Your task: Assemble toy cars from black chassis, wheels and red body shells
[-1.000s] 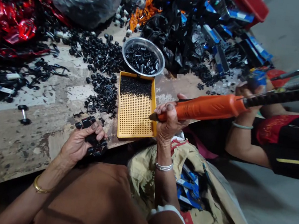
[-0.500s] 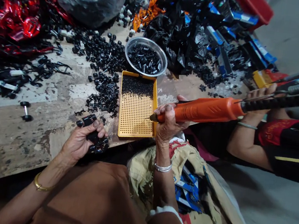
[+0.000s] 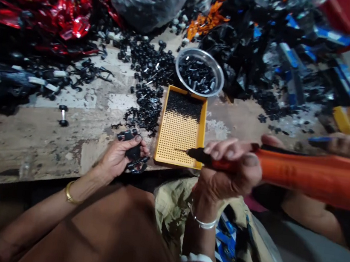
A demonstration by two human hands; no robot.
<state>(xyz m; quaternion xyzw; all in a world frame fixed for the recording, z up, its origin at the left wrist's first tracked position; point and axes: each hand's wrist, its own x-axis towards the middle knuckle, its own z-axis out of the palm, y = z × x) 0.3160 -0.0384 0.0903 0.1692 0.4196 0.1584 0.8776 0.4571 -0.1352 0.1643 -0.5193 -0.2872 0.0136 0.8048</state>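
Orange tool (image 3: 311,177) blurred, cut off right.

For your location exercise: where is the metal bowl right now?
In the head view, the metal bowl sits centrally, just beyond the yellow tray's far end.

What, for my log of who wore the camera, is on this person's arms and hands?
Both forearms are bare: no sleeves, no gloves. The left hand has a thin gold-coloured bangle at its wrist. The right hand has a thin silver-coloured bangle at its wrist, and a white band wraps that arm further up.
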